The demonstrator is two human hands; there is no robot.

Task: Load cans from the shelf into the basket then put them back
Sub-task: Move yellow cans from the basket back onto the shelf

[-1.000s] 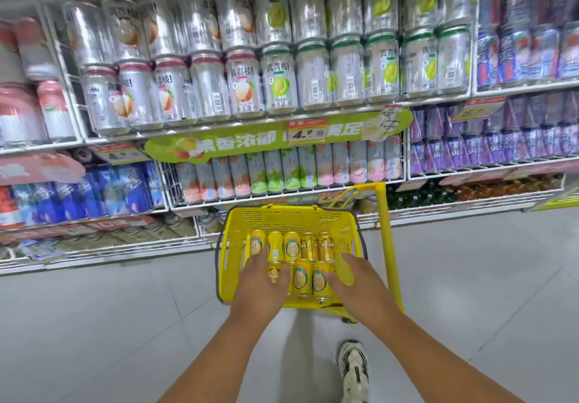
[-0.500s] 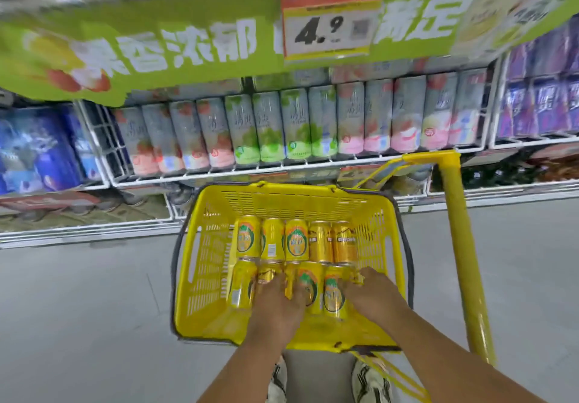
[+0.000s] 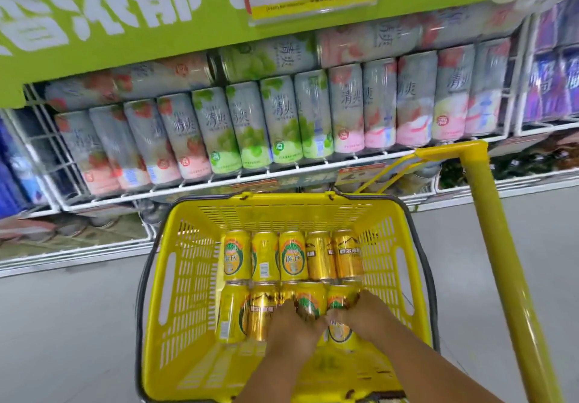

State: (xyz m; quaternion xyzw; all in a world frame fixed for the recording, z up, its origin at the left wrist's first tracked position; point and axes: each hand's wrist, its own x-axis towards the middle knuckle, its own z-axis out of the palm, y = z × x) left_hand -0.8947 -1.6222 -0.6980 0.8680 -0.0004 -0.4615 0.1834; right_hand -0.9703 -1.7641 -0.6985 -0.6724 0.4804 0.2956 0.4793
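Observation:
A yellow plastic basket [image 3: 185, 280] stands on the floor below me. Several yellow and gold cans lie in it in two rows; the far row [image 3: 293, 257] lies untouched. My left hand [image 3: 293, 329] and my right hand [image 3: 363, 316] are both down in the near row, fingers curled over the tops of cans. The left hand covers a gold can [image 3: 308, 302], the right a yellow can [image 3: 338, 330]. Whether either can is lifted I cannot tell. Two more cans [image 3: 247, 311] lie free at the near left.
The basket's tall yellow pull handle [image 3: 504, 261] rises at the right. Behind the basket a white wire shelf [image 3: 219, 183] holds rows of pale fruit-drink cans [image 3: 250, 126] under a green banner [image 3: 125, 17] with a price tag. Grey floor [image 3: 62, 324] lies on both sides.
The view has dropped much closer to the basket and shelf. Both hands have stayed on the near row of cans, and their fingers have curled tighter over the can tops.

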